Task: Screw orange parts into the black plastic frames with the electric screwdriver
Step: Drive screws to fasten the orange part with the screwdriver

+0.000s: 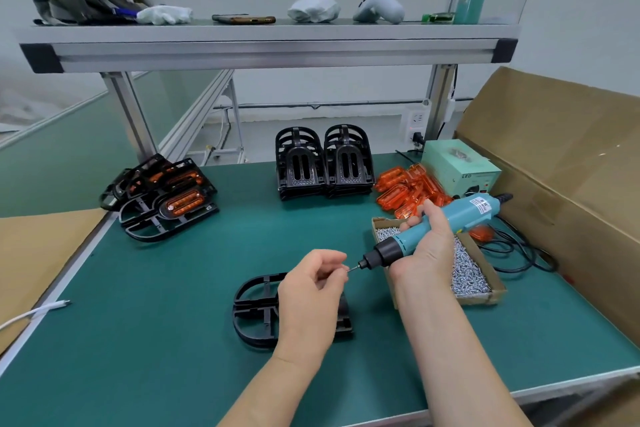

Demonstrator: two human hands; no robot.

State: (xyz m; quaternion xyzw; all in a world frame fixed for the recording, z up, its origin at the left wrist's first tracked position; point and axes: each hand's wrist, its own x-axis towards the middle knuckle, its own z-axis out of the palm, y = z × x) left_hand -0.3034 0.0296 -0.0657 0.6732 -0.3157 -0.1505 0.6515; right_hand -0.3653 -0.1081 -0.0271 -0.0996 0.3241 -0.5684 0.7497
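A black plastic frame [254,312] lies flat on the green mat, partly hidden under my left hand [311,288]. That hand pinches a small screw [346,270] against the bit of the teal electric screwdriver [436,230]. My right hand [427,246] grips the screwdriver's body, holding it tilted with the tip pointing left. Loose orange parts [407,189] are piled at the back right. No orange part is visible in the near frame.
A cardboard tray of screws [469,276] sits under my right hand. Empty black frames [323,163] are stacked at the back centre, frames fitted with orange parts [162,196] at the back left. A green power box [457,168], cables and a large cardboard box [561,166] stand right.
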